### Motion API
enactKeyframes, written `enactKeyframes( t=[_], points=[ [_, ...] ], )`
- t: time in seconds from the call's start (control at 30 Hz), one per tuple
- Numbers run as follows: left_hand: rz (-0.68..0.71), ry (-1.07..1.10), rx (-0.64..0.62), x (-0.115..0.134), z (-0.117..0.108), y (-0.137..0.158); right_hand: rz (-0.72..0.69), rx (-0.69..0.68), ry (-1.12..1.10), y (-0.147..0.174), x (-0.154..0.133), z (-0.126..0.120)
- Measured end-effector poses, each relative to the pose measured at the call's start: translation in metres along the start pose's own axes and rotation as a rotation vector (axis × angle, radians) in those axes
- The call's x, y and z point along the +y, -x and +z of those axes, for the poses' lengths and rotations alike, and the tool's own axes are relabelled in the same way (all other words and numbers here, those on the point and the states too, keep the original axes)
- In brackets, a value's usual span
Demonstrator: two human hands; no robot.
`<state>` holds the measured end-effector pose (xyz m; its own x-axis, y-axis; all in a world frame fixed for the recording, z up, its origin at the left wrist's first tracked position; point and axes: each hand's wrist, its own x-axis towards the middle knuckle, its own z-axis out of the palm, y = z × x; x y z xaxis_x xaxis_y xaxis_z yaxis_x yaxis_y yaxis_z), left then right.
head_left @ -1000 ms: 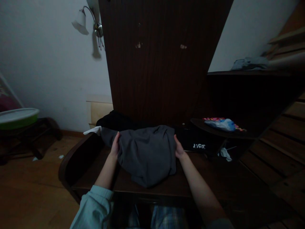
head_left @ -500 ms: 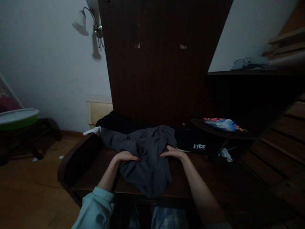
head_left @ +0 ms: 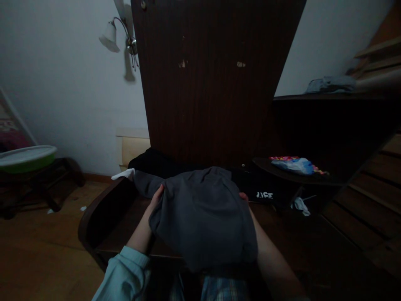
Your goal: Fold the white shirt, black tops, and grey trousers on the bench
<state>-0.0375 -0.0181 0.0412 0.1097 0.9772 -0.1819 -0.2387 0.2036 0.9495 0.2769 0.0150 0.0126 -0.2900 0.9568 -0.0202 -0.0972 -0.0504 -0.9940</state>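
A dark grey garment [head_left: 203,213] is spread between my hands over the dark wooden bench, its near edge hanging past the seat front. My left hand [head_left: 156,200] grips its left side, thumb on top and the other fingers hidden by cloth. On the right side, my right hand [head_left: 244,198] holds the opposite edge, mostly covered by the fabric. A white piece of cloth [head_left: 123,174] shows at the garment's far left end, over the bench's armrest. Behind lies black cloth [head_left: 153,159] with white lettering at its right part.
The bench [head_left: 117,215] has a raised curved left end and stands against a tall dark panel [head_left: 206,92]. To the right, a rounded shelf [head_left: 266,167] carries a blue and white plastic packet [head_left: 297,166]. A green basin [head_left: 29,163] rests on a low stool at the left.
My hands have moved apart and taken the garment's sides. The bunched cloth is now drawn out flatter and wider, nearer to me.
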Motion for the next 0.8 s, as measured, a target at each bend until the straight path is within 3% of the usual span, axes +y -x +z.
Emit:
enactKeyframes(
  t=[0.1, 0.2, 0.33, 0.53, 0.63, 0.7, 0.73, 0.8],
  points=[
    [0.009, 0.138, -0.083, 0.009, 0.014, -0.015, 0.025, 0.042, -0.076, 0.000, -0.005, -0.010],
    [-0.057, 0.102, -0.168, 0.008, 0.022, -0.020, 0.071, -0.026, -0.047, -0.003, -0.011, 0.000],
    [-0.150, -0.033, -0.233, -0.001, 0.023, -0.021, 0.158, -0.336, 0.147, -0.007, -0.016, 0.026],
    [0.038, 0.236, -0.141, 0.007, 0.023, -0.024, 0.134, -0.652, 0.269, 0.029, -0.010, 0.058],
    [0.071, 0.367, -0.165, 0.013, 0.021, -0.021, 0.279, -0.875, 0.286, 0.065, -0.002, 0.057],
    [0.015, 0.387, -0.238, 0.014, 0.016, -0.018, 0.405, -0.999, 0.254, 0.082, -0.003, 0.046],
    [-0.046, 0.355, -0.283, 0.013, 0.014, -0.016, 0.424, -0.988, 0.238, 0.084, -0.006, 0.038],
    [-0.190, 0.222, -0.359, 0.009, 0.010, -0.013, 0.330, -0.757, 0.229, 0.078, -0.016, 0.020]
  ],
)
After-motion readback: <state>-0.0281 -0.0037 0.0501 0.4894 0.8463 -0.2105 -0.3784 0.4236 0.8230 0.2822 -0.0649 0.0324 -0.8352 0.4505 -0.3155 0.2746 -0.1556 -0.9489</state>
